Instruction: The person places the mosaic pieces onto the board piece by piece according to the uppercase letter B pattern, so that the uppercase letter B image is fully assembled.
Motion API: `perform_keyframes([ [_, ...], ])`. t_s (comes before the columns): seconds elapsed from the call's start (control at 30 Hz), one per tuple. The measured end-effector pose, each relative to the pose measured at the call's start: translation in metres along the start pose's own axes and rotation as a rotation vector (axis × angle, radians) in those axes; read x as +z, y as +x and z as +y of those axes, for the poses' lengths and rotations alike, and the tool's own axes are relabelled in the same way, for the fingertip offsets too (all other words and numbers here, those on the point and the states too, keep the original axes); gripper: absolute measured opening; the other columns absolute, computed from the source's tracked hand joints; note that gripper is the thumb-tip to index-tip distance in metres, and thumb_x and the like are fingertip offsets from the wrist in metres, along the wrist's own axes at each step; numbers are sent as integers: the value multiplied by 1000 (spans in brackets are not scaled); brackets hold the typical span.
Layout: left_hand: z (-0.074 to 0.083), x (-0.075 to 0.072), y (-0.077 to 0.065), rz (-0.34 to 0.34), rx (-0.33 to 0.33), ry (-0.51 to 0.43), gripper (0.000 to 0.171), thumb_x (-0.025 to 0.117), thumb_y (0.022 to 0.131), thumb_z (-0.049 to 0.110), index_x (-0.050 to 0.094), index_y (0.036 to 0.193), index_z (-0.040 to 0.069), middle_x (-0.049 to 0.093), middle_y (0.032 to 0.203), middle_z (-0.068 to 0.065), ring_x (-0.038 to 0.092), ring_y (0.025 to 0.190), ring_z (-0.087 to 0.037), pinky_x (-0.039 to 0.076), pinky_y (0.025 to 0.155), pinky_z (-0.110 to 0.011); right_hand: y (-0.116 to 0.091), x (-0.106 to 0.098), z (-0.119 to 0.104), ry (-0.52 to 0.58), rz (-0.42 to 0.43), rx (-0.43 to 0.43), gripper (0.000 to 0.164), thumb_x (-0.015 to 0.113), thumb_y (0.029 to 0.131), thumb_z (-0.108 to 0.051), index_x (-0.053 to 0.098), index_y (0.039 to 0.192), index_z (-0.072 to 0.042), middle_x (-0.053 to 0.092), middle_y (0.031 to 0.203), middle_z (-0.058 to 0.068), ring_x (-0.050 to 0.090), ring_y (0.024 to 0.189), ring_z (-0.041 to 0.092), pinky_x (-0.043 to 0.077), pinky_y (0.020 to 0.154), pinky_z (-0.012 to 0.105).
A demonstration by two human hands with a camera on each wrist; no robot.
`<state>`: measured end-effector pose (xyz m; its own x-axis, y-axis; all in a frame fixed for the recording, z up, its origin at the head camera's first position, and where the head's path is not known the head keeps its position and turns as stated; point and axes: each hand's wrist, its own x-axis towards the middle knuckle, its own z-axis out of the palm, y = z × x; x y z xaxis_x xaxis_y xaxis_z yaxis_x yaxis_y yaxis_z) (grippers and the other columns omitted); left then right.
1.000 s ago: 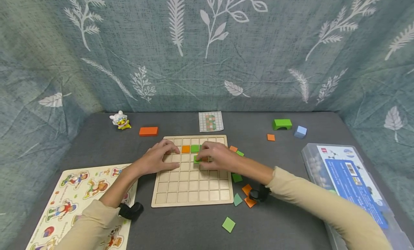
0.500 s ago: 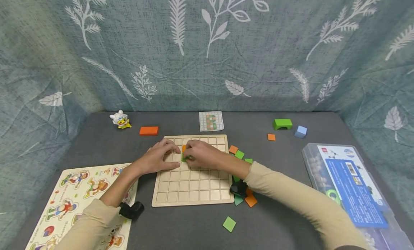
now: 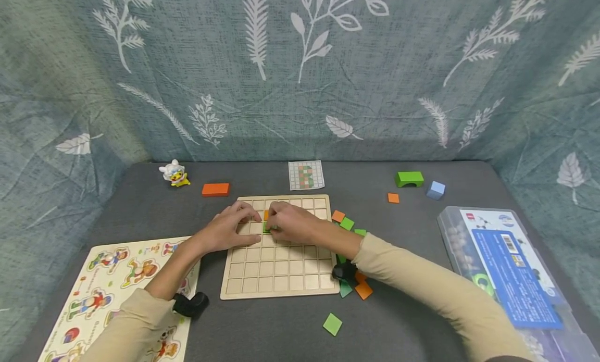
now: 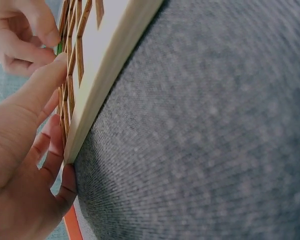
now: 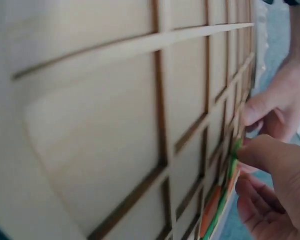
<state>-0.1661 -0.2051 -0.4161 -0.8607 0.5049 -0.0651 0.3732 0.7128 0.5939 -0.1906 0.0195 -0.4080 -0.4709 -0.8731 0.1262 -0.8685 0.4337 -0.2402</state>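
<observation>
A wooden grid board (image 3: 281,268) lies flat at the middle of the table. My right hand (image 3: 294,224) is over its upper part, thumb and fingers pinching a small green square tile (image 3: 266,227) at a cell in the second row. Just above that tile, part of an orange tile (image 3: 266,215) shows; my right hand covers the other tiles along there. In the right wrist view, green and orange tile edges lie below the fingertips. My left hand (image 3: 230,227) rests at the board's left side, fingers spread and gently bent, with thumb and fingertips on the board.
Loose green and orange tiles (image 3: 363,290) lie right of the board, with a light green tile (image 3: 332,324) nearer me. A printed pattern card (image 3: 306,175) lies behind it. A picture puzzle board (image 3: 108,278) is at left, a clear plastic box (image 3: 452,232) at right.
My right hand has moved left across the board with the green tile, then stayed nearly still over the last half second. My left hand has kept its place.
</observation>
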Motion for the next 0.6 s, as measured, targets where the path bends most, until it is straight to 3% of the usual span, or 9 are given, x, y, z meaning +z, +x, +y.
perform_keyframes([
  [0.1,0,0,1,3,2,0,32,72,87,33,61,114,18,48,127,-9,47,102,-22,36,83,-43,-10,-6,1,-14,7,24,14,65,93,-16,75,103,-15,59,102,5,52,87,14,44,69,21],
  [0.23,1,1,1,4,3,-9,32,73,87,32,61,113,18,48,127,-9,47,102,-22,35,84,-42,-37,-13,15,72,76,75,23,66,93,-18,71,114,-11,60,103,7,51,84,14,43,69,22],
  [0.5,2,-2,1,-7,-15,-7,33,73,86,33,61,114,19,48,126,-9,46,102,-22,34,84,-44,-105,-25,65,244,171,322,35,71,89,-19,66,119,-3,61,103,12,58,88,21,47,74,32],
  [0.6,1,-1,1,-11,-17,-7,34,73,87,34,61,114,19,48,125,-9,45,102,-22,33,83,-45,-120,-24,77,286,176,367,34,72,88,-18,67,118,-5,61,104,12,59,91,22,47,76,33],
])
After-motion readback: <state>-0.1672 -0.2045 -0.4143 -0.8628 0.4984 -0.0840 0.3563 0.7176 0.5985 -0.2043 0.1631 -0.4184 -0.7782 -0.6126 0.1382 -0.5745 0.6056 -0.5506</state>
